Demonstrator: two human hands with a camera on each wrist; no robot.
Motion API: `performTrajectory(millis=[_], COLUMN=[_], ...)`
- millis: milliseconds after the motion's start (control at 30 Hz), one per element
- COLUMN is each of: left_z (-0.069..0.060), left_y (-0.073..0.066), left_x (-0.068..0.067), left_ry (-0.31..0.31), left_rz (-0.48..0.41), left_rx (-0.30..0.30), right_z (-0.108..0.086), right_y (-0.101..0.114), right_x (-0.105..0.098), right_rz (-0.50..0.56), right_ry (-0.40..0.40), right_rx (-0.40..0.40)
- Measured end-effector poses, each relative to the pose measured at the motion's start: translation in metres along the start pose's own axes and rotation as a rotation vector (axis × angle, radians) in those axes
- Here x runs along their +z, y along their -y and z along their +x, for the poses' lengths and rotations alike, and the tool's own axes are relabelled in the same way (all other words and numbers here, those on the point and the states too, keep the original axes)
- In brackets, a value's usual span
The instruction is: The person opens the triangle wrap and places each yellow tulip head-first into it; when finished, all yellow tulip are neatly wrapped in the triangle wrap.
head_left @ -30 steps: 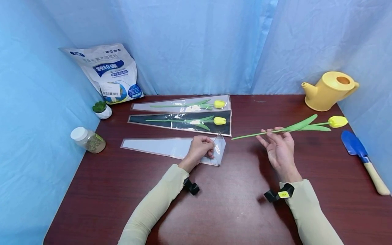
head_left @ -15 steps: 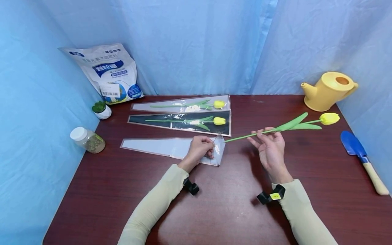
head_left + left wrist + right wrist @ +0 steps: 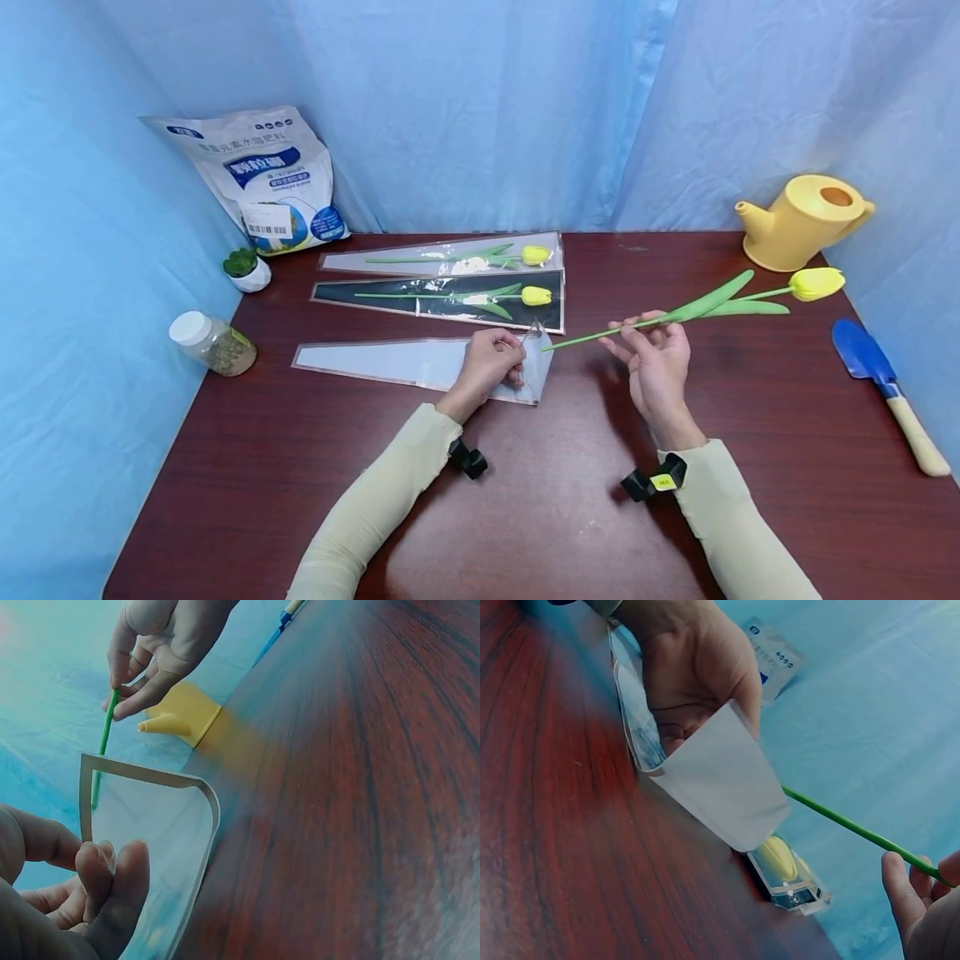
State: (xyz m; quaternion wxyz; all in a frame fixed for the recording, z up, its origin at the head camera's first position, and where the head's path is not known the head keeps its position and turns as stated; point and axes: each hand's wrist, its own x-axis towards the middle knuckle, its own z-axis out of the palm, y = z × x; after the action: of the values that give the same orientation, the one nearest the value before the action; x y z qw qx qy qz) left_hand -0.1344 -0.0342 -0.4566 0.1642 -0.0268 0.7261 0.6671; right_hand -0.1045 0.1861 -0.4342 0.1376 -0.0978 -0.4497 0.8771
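My left hand (image 3: 489, 364) pinches the film at the wide end of a white, tapered flower sleeve (image 3: 367, 361) on the table. The sleeve's mouth stands parted, as the left wrist view shows. My right hand (image 3: 660, 371) holds a yellow tulip (image 3: 816, 284) by its green stem between thumb and fingers, the bloom pointing right. The stem's lower end (image 3: 95, 791) shows at the sleeve's mouth; in the right wrist view it passes behind a white panel (image 3: 727, 776). Whether it lies inside is hard to tell.
Behind lie a black sleeve (image 3: 341, 293) and a white-backed sleeve (image 3: 345, 262), each with a yellow tulip inside. A jar (image 3: 217, 343), potted succulent (image 3: 250, 271) and fertilizer bag (image 3: 281, 183) stand left. A yellow watering can (image 3: 798, 225) and blue trowel (image 3: 870, 354) are right.
My right hand has moved left with the tulip, bringing the stem's end from beside the sleeve to its mouth. The left hand stays in place, still pinching the film.
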Motion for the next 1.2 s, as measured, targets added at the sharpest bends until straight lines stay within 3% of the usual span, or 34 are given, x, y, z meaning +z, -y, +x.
performTrajectory(millis=[600,1200], left_z=[-0.014,-0.020], left_y=[-0.014,-0.019], left_x=[0.008,0.013], left_ry=[-0.141,-0.168], left_rz=[0.293,0.327], left_rx=[0.184,0.282], right_z=[-0.007,-0.018], right_y=[-0.016,-0.026], right_x=[0.006,0.012], right_rz=[-0.082,-0.166], right_ry=[-0.002,0.065], right_rx=[-0.104,-0.008])
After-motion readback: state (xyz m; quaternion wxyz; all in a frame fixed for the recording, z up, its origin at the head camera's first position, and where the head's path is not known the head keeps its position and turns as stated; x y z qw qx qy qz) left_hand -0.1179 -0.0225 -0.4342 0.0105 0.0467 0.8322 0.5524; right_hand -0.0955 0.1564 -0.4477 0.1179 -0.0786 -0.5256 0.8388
